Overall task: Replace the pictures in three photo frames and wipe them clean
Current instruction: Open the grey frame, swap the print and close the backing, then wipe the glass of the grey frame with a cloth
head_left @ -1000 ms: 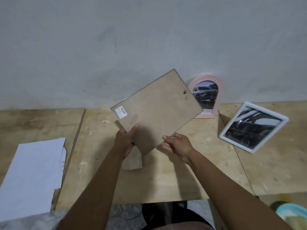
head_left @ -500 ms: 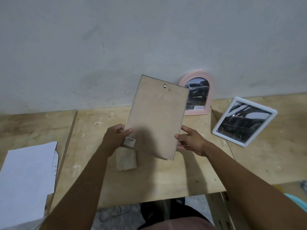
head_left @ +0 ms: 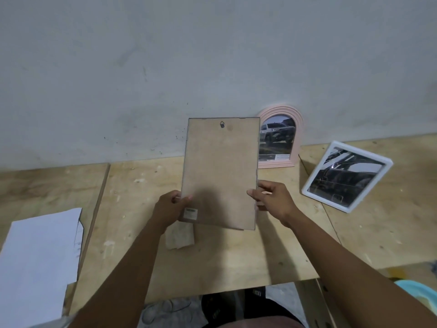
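I hold a rectangular photo frame upright above the wooden table, its brown backing board with a small hanger facing me. My left hand grips its lower left edge near a barcode sticker. My right hand pinches its right edge low down. A pink arched frame with a car picture leans against the wall behind. A white rectangular frame with a dark picture lies tilted at the right. A folded beige cloth lies on the table under the held frame.
White paper sheets lie on the left table section. A grey wall rises close behind the table. A light blue tub shows at the lower right corner. The table's front edge runs just in front of my body.
The held frame has turned from a diagonal tilt to upright, hanger at the top. My hands shifted to its lower side edges.
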`<state>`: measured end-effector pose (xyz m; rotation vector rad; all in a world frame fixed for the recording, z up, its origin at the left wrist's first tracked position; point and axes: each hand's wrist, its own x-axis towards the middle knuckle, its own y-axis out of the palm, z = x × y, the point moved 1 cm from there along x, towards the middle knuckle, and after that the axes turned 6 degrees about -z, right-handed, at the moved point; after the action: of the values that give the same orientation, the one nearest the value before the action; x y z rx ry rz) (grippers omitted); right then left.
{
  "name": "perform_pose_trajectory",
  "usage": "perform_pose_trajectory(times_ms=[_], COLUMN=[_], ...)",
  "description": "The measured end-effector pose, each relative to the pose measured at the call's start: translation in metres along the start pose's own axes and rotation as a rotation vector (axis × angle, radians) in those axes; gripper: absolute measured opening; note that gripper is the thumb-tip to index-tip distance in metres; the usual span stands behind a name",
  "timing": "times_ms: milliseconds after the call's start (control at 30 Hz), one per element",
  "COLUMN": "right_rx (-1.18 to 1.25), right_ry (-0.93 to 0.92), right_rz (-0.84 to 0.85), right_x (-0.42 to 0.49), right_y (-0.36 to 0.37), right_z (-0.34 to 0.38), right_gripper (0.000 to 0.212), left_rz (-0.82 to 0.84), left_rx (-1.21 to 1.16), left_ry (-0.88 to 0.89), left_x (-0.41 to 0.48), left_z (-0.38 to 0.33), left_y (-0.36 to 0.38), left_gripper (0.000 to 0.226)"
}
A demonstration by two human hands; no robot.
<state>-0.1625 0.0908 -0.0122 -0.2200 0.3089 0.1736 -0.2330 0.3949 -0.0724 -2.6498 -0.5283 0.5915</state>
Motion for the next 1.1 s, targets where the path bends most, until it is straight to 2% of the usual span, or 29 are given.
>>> perform_pose_trajectory(times_ms=[100,167,233,267,333,367,433,500,567,633,700,833,900,933,1000,1067,1100], right_rx=[-0.164,-0.328,-0.482,-0.549,-0.702,-0.772,-0.88,-0.949,-0.989,-0.978,-0.93,-0.795,-0.822,-0.884,-1.083,-1.307,-1.373], right_ry=[-0.228,-0.469,-0.722,-0.816,-0.952,-1.018,-1.138,-1.211,-1.215,-1.159,-1.13,-1.208,-1.211,-1.138,-0.871,-0.613,-0.546], right_rz=[-0.072,-0.132,-0.157,-0.161,-0.211,-0.244,-0.27,-0.26,-0.232,-0.117,0.026,0.178,0.222,0.269,0.41,0.571,0.635], right_x=[-0.003,-0.003,-0.005,-0.007,-0.009,-0.012,-0.018,-0.028,-0.037,-0.045,-0.052,-0.055,-0.042,-0.033,-0.015,-0.003,0.001], right_y=[0.009,0.016,0.027,0.035,0.052,0.063,0.085,0.109,0.131,0.151,0.166,0.168,0.155,0.15,0.147,0.156,0.165], right_z=[0.018,0.031,0.044,0.05,0.056,0.057,0.056,0.056,0.056,0.058,0.055,0.032,0.011,0.003,-0.011,-0.021,-0.026], right_gripper=[0.017,0.026,0.031,0.032,0.033,0.032,0.028,0.028,0.032,0.028,0.024,0.018,0.014,0.018,0.033,0.055,0.069], left_rz=[0.003,0.006,0.006,-0.002,-0.053,-0.109,-0.238,-0.458,-0.595,-0.664,-0.794,-1.037,-1.113,-1.156,-1.221,-1.227,-1.214], left_rx=[0.008,-0.063,-0.25,-0.38,-0.618,-0.704,-0.765,-0.678,-0.67,-0.68,-0.682,-0.65,-0.652,-0.641,-0.6,-0.571,-0.58], left_ry=[-0.047,-0.035,-0.047,-0.043,0.041,0.091,0.131,0.077,0.003,-0.012,-0.047,-0.146,-0.136,-0.129,-0.137,-0.17,-0.185], left_x=[-0.002,-0.008,-0.018,-0.023,-0.035,-0.041,-0.05,-0.053,-0.052,-0.05,-0.048,-0.045,-0.053,-0.056,-0.064,-0.068,-0.068], left_z=[-0.01,-0.038,-0.072,-0.087,-0.111,-0.118,-0.125,-0.125,-0.114,-0.097,-0.076,-0.032,-0.018,-0.013,-0.002,0.006,0.011], left_y=[0.004,0.006,0.004,0.0,-0.004,-0.007,-0.01,-0.017,-0.028,-0.043,-0.061,-0.106,-0.133,-0.147,-0.171,-0.185,-0.19], left_gripper=[0.059,0.06,0.062,0.071,0.088,0.089,0.07,0.038,0.037,0.05,0.055,0.059,0.055,0.055,0.055,0.056,0.056])
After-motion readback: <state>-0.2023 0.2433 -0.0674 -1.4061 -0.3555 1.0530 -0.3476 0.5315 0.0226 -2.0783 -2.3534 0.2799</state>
